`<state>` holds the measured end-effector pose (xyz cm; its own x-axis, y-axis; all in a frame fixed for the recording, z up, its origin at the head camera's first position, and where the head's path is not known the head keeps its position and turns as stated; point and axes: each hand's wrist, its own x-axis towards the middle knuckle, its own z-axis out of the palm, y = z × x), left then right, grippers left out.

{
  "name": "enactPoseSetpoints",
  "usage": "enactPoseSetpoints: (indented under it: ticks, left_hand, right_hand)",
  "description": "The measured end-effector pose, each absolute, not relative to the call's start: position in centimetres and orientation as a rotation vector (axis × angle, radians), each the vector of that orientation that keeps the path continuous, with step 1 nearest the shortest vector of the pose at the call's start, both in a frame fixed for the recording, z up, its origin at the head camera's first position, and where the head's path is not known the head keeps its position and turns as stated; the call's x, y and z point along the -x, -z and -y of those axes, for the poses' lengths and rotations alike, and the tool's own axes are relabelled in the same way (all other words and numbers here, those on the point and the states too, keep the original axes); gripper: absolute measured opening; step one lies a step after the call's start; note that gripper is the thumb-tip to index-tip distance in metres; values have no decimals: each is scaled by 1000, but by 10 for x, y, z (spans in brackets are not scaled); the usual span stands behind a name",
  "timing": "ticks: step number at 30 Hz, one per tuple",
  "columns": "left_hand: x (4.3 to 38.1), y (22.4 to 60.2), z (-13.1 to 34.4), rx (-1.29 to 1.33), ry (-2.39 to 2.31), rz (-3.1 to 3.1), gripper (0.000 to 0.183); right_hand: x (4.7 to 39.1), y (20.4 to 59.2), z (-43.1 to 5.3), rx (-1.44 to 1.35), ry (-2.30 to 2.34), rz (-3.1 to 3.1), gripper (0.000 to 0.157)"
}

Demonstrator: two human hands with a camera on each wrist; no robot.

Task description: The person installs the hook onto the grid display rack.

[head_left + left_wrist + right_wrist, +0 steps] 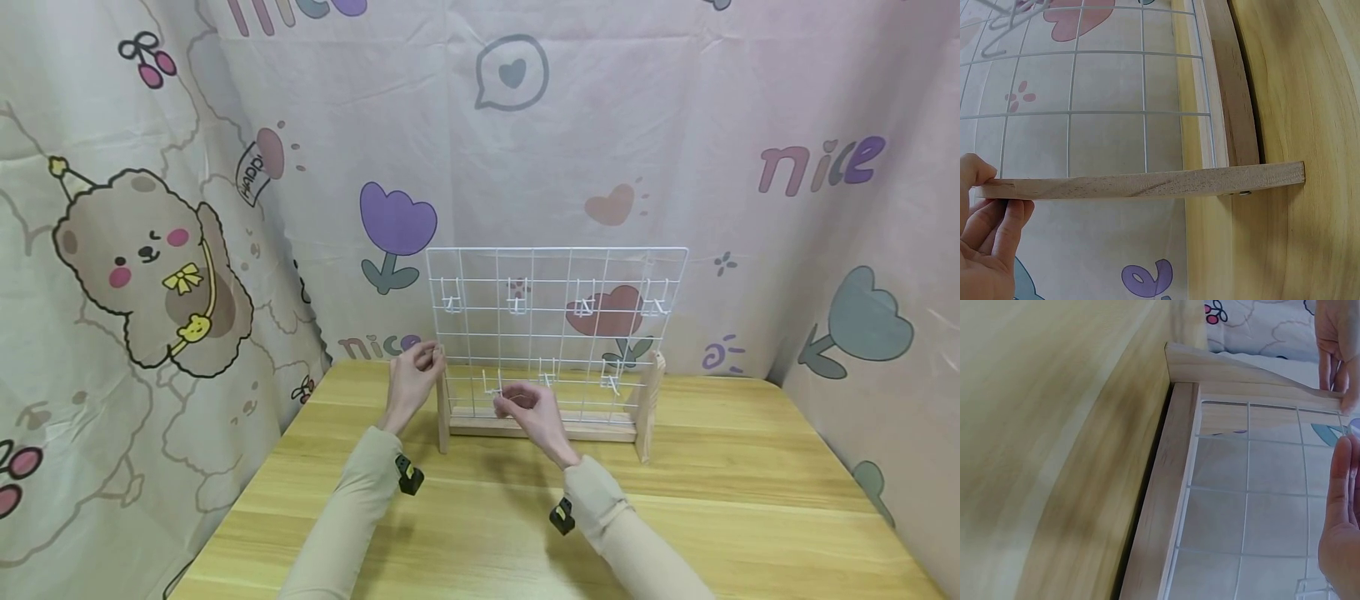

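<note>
A white wire grid (480, 335) stands upright in a wooden base, with several white wire hooks hanging on it in two rows. My left hand (411, 379) pinches the top of the left wooden side post (1147, 184) between thumb and fingers. Low on the grid's left half, my right hand (534, 412) has its thumb and fingers curled at a white hook (492, 391), pinching its front end. In the right wrist view only the edge of the right hand (1340, 531) shows, and that hook is hidden behind it.
The stand's bottom wooden bar (1163, 487) and right side post (648, 404) rest on a wood-grain table (480, 533). A patterned cloth (510, 167) hangs behind the table and along its sides. Other hooks (517, 302) hang in the upper row.
</note>
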<state>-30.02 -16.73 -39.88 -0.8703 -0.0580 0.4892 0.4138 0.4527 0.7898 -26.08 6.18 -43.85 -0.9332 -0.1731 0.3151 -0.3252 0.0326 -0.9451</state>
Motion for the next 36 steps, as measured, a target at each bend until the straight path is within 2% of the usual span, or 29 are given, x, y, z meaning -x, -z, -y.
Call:
enactPoseSetpoints:
  ticks: [15, 36]
  left_hand:
    - [303, 400, 168, 293, 1394, 2250, 32]
    - [303, 402, 167, 297, 1355, 2250, 33]
  right_hand:
    - [269, 435, -36, -432, -2025, 1992, 20]
    - [281, 429, -17, -295, -2089, 1914, 23]
